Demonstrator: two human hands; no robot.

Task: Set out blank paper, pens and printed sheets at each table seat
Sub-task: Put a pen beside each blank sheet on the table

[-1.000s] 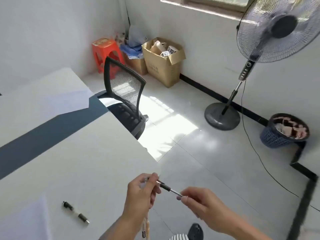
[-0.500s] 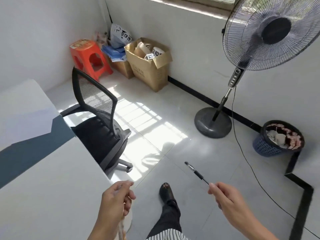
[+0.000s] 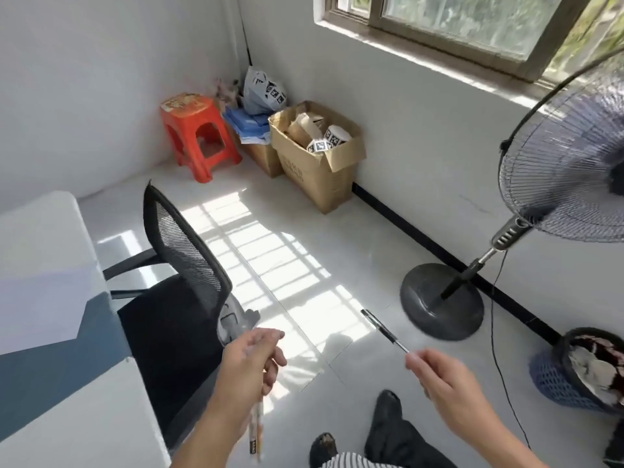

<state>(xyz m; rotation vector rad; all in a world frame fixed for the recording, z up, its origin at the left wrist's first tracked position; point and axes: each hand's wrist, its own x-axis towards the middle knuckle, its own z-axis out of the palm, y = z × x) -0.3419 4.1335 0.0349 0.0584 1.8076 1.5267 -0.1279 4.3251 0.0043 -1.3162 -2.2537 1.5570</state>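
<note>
My right hand (image 3: 439, 376) pinches a black pen (image 3: 383, 329) by its end, the pen pointing up and left over the floor. My left hand (image 3: 251, 363) is closed around a bundle of pens (image 3: 256, 430) that hang down below the fist, beside the black mesh chair (image 3: 182, 251). At the left edge stands the white table (image 3: 44, 231) with a dark blue band, and a sheet of blank paper (image 3: 44, 298) lies on it. Both hands are off the table, to the right of it.
The chair sits pushed against the table's side. A standing fan (image 3: 557, 157) with its round base (image 3: 442, 300) and a cord stands at the right. A blue waste basket (image 3: 580, 369) is at the far right. In the corner are an orange stool (image 3: 199, 133) and cardboard boxes (image 3: 317, 157).
The view has swung right and away from the table. My right hand drew one pen out of the bundle in my left hand and moved it rightward.
</note>
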